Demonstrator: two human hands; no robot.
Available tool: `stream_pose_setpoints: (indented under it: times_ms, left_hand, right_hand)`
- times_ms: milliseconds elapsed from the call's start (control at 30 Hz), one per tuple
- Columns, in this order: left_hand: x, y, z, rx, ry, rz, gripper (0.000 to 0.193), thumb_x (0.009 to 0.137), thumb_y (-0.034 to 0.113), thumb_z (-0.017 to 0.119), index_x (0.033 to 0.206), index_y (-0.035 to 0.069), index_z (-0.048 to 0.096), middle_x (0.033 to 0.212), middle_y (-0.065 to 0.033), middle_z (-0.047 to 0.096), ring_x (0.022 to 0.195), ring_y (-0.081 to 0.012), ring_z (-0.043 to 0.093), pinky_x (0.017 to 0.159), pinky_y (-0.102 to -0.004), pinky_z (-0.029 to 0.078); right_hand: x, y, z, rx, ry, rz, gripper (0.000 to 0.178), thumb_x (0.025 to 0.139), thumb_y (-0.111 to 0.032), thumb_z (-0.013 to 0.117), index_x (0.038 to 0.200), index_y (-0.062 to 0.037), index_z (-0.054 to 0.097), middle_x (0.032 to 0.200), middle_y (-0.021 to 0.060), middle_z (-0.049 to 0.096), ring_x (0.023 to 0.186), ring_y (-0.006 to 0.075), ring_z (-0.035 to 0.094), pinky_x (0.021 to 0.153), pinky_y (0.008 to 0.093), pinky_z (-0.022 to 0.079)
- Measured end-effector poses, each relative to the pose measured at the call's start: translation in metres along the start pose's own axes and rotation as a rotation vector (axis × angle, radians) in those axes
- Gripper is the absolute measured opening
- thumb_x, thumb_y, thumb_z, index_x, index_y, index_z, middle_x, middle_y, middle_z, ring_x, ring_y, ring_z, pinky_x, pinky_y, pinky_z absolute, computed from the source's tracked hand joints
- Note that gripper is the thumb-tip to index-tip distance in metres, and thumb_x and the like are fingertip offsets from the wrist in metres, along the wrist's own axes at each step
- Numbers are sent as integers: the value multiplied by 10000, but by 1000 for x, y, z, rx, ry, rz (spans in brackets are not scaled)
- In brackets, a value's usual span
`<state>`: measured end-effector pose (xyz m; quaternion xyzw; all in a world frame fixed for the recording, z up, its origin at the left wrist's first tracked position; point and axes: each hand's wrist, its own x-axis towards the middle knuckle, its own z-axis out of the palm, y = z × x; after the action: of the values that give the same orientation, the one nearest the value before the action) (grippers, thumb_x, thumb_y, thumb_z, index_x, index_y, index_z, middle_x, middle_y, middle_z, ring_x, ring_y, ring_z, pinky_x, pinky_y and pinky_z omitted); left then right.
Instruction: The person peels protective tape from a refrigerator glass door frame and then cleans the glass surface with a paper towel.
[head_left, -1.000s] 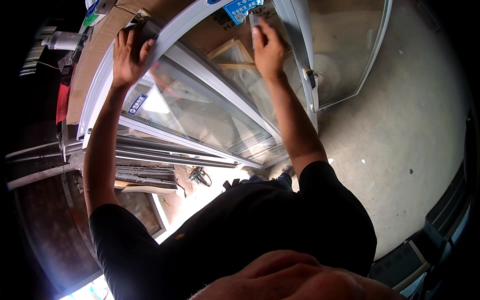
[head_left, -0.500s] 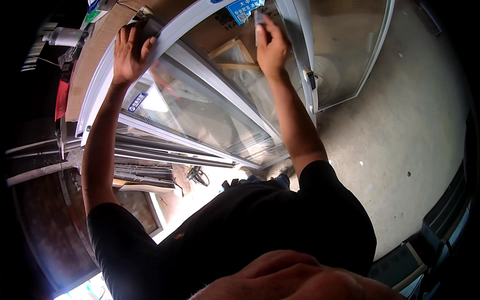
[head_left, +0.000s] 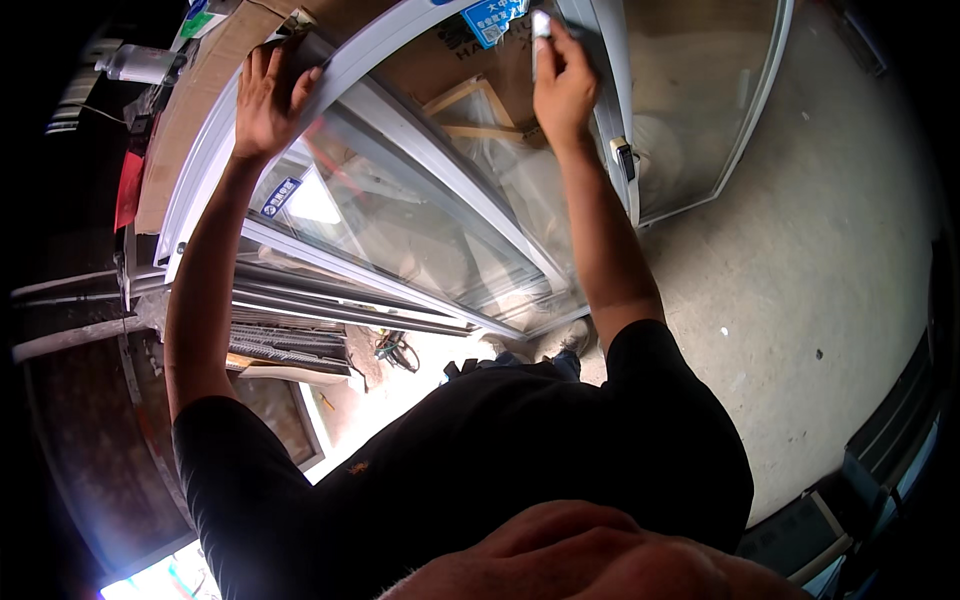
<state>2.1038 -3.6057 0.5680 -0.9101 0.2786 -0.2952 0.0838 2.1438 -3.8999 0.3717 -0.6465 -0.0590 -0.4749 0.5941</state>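
Observation:
A white-framed glass door (head_left: 362, 58) stands before me, with a torn blue sticker (head_left: 492, 22) near its upper part. My left hand (head_left: 268, 108) grips the door's white frame at the upper left, thumb on the near side and fingers over the edge. My right hand (head_left: 566, 98) is closed in a pinch on a small flat shiny piece (head_left: 541, 22), just right of the sticker. Glare and the fingers hide its exact kind. Lower on the glass sits a small blue-and-white label (head_left: 281, 197).
Another glass panel with a pale frame (head_left: 745, 120) and a dark handle (head_left: 624, 158) stands at right. Cardboard (head_left: 205, 110) and a clear bottle (head_left: 140, 65) lie at upper left. Long metal bars (head_left: 340, 303) and a stack of dark ribbed strips (head_left: 290, 345) are at lower left. Concrete floor (head_left: 790, 290) spreads at right.
My right hand has moved slightly right, away from the blue sticker, and the piece in it now catches bright light. The left hand keeps its place on the frame.

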Motion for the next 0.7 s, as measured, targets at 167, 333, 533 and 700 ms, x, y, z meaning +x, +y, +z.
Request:
stream_pose_setpoints:
  times_ms: [167, 333, 533, 700]
  left_hand:
    - [0, 1, 2, 18, 4, 11, 510, 886, 408, 520, 1276, 84, 467, 1140, -196, 480, 1069, -373, 454, 915, -438, 371]
    - [-1, -2, 3, 33, 2, 6, 505, 888, 408, 517, 1273, 84, 469, 1150, -201, 475, 1076, -374, 452, 916, -435, 371]
    - [-3, -5, 3, 30, 2, 10, 508, 888, 409, 516, 1271, 79, 467, 1147, -202, 475, 1075, -376, 449, 917, -436, 372]
    - [-1, -7, 7, 23, -8, -4, 502, 889, 414, 511, 1272, 92, 469, 1145, -202, 476, 1079, -378, 445, 918, -440, 370]
  right_hand:
    - [27, -43, 8, -32, -49, -84, 178, 859, -85, 593, 991, 33, 610, 868, 192, 646, 777, 336, 636, 684, 381, 503]
    - [-1, -5, 15, -14, -62, -185, 205, 823, -112, 648, 1014, -40, 632, 809, 140, 658, 701, 291, 646, 601, 355, 504]
    - [-12, -1, 1, 15, -103, -83, 190, 819, -107, 651, 995, -37, 636, 783, 143, 648, 689, 293, 642, 596, 356, 505]
    - [-3, -7, 15, 2, -48, -192, 201, 830, -102, 637, 1007, -13, 612, 800, 147, 644, 684, 302, 635, 599, 364, 502]
